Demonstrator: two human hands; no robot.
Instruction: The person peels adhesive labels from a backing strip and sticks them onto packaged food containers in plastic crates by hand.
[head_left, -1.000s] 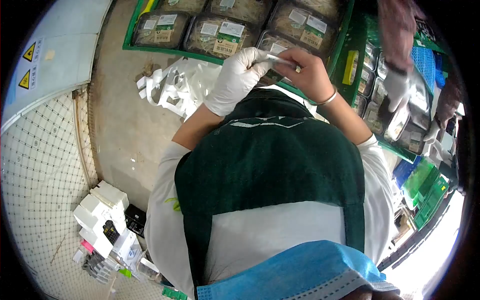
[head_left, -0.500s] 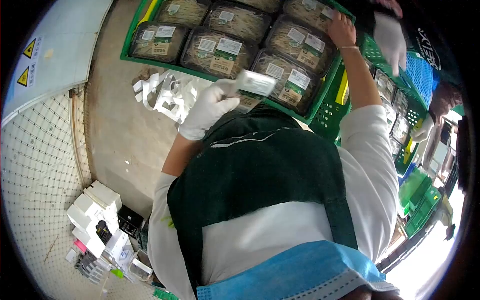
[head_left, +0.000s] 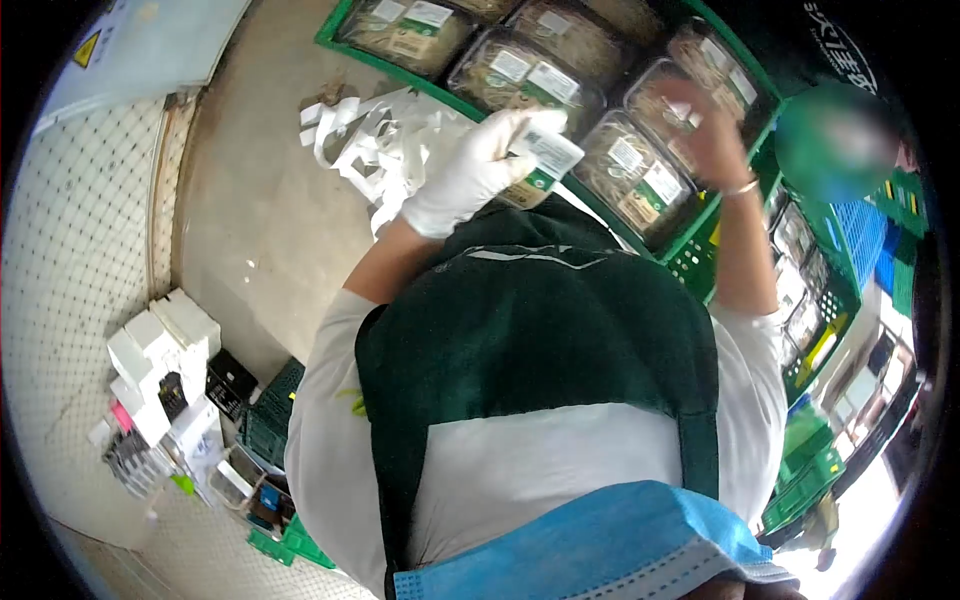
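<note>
The person is wearing a dark green apron (head_left: 540, 340) over a white top, and a green crate (head_left: 405, 76) is lying ahead of them, its near rim running slantwise past their hands. White strips (head_left: 375, 150) are sprawling in a loose tangle outside it, to the left. Inside, clear-lidded packs (head_left: 625, 165) of pale, stringy food are sitting side by side, carrying white, green and brown labels.

From where I'm standing, the left hand (head_left: 465, 180) is wearing a white glove and pinching a printed label (head_left: 550, 155) — thumb and fingers are clamping its left edge, and the grip is closed. That label is hovering by the crate's near rim, its white part tilting above a green and brown one.

The right hand (head_left: 705, 130) is bare and reaching over the packs on the crate's right side. It is blurring — I can't tell whether its grip is apart or together, though it seems to be hanging close to a lid. A pale bracelet (head_left: 740, 188) is circling that wrist.
</note>
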